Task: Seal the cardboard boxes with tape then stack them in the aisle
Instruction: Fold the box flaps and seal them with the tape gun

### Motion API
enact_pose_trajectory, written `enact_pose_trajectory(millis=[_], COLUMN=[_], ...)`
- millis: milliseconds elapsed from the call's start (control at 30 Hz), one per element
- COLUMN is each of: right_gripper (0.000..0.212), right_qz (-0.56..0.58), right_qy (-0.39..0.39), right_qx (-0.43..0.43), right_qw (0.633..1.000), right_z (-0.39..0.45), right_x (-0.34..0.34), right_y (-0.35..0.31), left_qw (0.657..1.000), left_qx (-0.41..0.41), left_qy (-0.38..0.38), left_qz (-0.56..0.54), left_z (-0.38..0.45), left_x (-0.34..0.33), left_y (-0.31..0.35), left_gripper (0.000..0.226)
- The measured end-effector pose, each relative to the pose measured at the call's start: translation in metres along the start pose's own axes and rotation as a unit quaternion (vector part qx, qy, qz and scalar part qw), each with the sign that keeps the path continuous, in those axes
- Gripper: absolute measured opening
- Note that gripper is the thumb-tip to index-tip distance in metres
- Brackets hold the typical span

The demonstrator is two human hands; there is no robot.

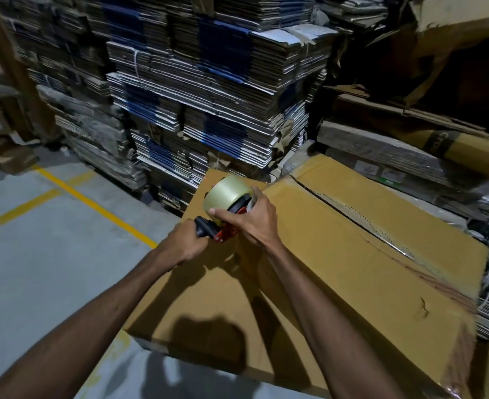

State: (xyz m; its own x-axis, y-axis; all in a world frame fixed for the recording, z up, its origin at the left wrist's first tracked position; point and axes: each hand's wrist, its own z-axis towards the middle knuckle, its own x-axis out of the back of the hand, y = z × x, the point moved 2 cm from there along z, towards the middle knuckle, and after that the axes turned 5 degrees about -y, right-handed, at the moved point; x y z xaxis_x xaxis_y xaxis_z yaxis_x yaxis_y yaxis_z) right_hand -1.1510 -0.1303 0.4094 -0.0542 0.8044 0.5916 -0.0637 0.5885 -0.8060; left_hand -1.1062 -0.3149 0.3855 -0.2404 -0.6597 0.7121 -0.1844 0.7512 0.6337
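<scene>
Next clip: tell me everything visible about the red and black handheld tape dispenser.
The red and black handheld tape dispenser has a black handle, a red metal-looking frame and a fat roll of pale clear packing tape on its hub. It is held just over the near-left part of the large brown cardboard box, roll tilted up and away. The left hand grips the handle; the right hand holds the roll and frame, thumb on the tape. Whether tape is pulled out cannot be told.
</scene>
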Motion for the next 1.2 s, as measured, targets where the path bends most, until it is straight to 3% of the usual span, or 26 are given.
enact_pose_trajectory(millis=[200,333,433,500,567,633,700,800,1000,1200], right_gripper=[0.119,0.112,0.121,0.128,0.127,0.117,0.092,0.058,0.052,0.052], right_qz=[0.021,0.012,-0.067,-0.118,-0.135,-0.104,-0.057,-0.052,-0.026,-0.009], right_qy=[0.021,0.022,0.014,0.0,-0.019,-0.058,-0.094,-0.078,-0.058,-0.054], right_qx=[0.028,0.021,0.033,0.045,0.05,0.033,0.024,0.069,0.089,0.09], right_qw=[0.999,0.999,0.997,0.992,0.989,0.992,0.994,0.993,0.994,0.994], right_z=[-0.013,-0.023,-0.027,-0.027,-0.027,-0.025,-0.02,-0.015,-0.01,-0.009], right_x=[0.001,-0.002,-0.011,-0.012,-0.005,0.01,0.029,0.048,0.037,0.037], right_y=[0.003,0.004,0.01,0.009,0.003,0.001,0.004,0.015,0.027,0.031], left_qw=[0.999,0.998,0.997,0.998,0.998,0.997,0.996,0.995,0.982,0.99], left_qx=[-0.024,-0.023,-0.004,0.002,0.018,0.028,0.047,0.084,0.141,0.113], left_qy=[0.006,0.001,-0.005,-0.003,0.006,0.009,0.013,0.004,0.068,0.021], left_qz=[0.037,0.056,0.074,0.062,0.064,0.07,0.073,0.053,-0.104,-0.083], left_z=[-0.001,0.005,0.01,0.017,0.016,0.016,0.019,0.026,0.041,0.073], left_x=[-0.004,-0.005,-0.015,-0.024,-0.027,-0.027,-0.028,-0.033,-0.061,-0.091], left_y=[-0.003,-0.012,-0.033,-0.047,-0.05,-0.054,-0.063,-0.081,-0.072,-0.072], left_gripper=[0.028,0.028,0.011,0.021,0.012,0.014,0.018,0.016,0.032,0.013])
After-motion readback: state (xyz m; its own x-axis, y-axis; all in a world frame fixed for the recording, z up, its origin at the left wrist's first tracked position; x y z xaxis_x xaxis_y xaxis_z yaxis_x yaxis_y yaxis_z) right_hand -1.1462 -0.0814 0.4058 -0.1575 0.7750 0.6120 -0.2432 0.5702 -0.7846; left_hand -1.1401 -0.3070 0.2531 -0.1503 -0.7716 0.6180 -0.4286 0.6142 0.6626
